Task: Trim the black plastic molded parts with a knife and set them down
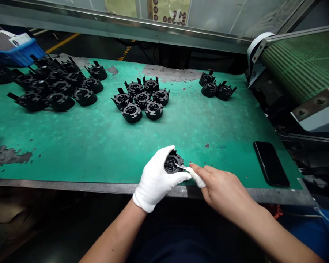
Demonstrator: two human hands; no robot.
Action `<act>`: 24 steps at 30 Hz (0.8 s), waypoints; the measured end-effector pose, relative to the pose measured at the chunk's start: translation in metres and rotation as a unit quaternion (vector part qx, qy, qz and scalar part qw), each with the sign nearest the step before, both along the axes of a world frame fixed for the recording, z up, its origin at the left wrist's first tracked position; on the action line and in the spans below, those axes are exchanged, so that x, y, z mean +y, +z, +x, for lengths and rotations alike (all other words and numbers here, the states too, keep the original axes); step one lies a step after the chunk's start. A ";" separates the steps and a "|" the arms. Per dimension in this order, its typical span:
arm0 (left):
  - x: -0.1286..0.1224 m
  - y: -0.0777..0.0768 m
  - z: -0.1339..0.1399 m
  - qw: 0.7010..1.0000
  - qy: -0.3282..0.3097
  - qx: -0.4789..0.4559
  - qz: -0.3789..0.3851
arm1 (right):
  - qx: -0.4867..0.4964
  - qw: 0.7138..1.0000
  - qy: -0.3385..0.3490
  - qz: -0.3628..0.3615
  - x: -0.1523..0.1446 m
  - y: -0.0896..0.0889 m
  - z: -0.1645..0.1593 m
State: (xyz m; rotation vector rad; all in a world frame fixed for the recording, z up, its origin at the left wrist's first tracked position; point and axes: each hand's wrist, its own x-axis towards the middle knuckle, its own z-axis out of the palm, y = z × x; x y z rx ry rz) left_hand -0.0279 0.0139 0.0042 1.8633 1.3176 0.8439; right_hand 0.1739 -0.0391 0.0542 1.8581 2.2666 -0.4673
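Observation:
My left hand (157, 179), in a white glove, is wrapped round a round black plastic part (172, 163) near the table's front edge. Its open face, with ring-shaped ridges, is turned up toward me. My bare right hand (222, 184) is closed on a small knife (183, 167) whose handle is wrapped in white. The thin metal blade reaches over the face of the part, its tip near the middle. Whether the tip touches the plastic I cannot tell. The gloved thumb lies under the blade, close to the wrapped handle.
Several similar black parts (142, 99) stand mid-table, a larger group (57, 86) at left, and a few (209, 88) at back right. A phone (271, 164) lies at right. A green conveyor belt (304, 62) rises at far right; a blue bin (19, 53) sits back left.

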 end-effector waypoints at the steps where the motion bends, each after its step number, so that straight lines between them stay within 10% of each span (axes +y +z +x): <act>1: 0.000 0.000 0.000 1.000 -0.001 -0.004 0.000 | -0.003 1.000 -0.007 0.002 -0.002 0.000 -0.002; 24: 0.000 -0.001 0.002 1.000 0.004 0.014 0.025 | 0.134 0.991 -0.002 0.013 0.008 0.001 0.020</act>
